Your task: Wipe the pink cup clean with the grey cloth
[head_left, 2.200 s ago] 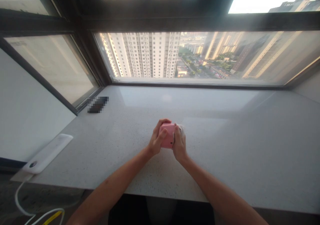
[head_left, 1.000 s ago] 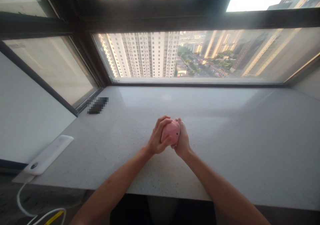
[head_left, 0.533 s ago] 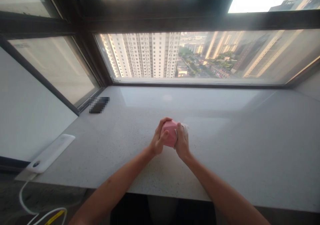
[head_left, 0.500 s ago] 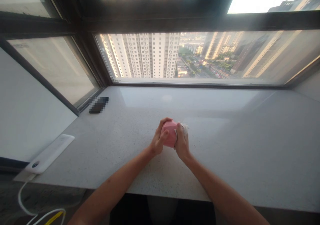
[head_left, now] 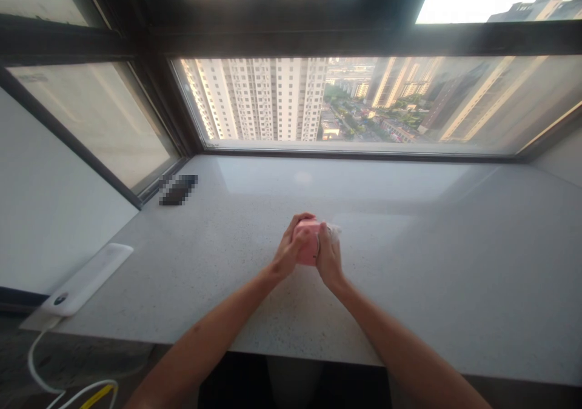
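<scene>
Between my hands, over the middle of the pale counter [head_left: 204, 239], is a small pink box-like object [head_left: 310, 255] with flat faces. My left hand [head_left: 285, 252] is closed round its left side, the thumb lying across the near face. My right hand [head_left: 329, 262] grips the right side with the thumb on top. A crumpled white tissue or wipe [head_left: 335, 231] sticks out behind the right hand's fingers, pressed against the pink object. Most of the tissue and the object's far side are hidden by the hands.
A white power strip [head_left: 93, 279] lies at the counter's left edge, its white cable [head_left: 34, 360] hanging down. A blurred dark object [head_left: 178, 189] rests in the far left corner. Dark-framed windows [head_left: 291, 153] border the counter's back and left.
The left thumb has slid slightly up and right over the pink object's near face. The object has turned a little, and both hands keep their hold.
</scene>
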`<action>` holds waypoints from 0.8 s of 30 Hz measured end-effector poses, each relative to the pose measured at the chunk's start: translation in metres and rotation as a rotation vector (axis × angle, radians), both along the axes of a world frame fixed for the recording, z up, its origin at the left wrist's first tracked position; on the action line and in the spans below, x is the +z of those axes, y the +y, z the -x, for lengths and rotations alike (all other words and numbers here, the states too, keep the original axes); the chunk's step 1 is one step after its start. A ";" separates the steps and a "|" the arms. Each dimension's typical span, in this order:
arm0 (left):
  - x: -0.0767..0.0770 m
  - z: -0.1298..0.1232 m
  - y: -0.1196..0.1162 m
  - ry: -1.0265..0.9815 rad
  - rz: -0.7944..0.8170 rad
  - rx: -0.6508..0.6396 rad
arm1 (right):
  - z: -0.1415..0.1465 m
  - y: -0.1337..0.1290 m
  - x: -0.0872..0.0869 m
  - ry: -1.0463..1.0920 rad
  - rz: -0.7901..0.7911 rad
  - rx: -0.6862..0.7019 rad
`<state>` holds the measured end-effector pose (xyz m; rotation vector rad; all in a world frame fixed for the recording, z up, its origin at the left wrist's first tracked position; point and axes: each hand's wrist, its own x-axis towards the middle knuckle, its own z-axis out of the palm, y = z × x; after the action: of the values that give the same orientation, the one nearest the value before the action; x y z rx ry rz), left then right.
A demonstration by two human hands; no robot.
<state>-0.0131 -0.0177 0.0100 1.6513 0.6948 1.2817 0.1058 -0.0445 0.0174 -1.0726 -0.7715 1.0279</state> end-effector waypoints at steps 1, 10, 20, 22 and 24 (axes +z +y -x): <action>0.000 -0.001 -0.002 -0.022 0.063 0.006 | 0.000 -0.001 -0.001 -0.050 -0.018 -0.010; 0.007 -0.002 -0.002 0.013 0.001 0.027 | 0.001 -0.003 0.012 -0.061 0.026 -0.017; 0.005 -0.001 -0.002 -0.036 -0.041 0.051 | -0.001 -0.005 0.008 -0.140 -0.044 0.007; 0.004 0.000 -0.002 -0.050 0.038 0.053 | -0.002 -0.005 0.009 -0.206 -0.107 0.019; 0.003 0.001 -0.002 -0.023 -0.120 0.101 | -0.001 -0.005 0.010 -0.138 -0.033 0.017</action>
<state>-0.0145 -0.0196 0.0127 1.7133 0.7065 1.4362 0.1071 -0.0497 0.0279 -1.1192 -0.9071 0.9595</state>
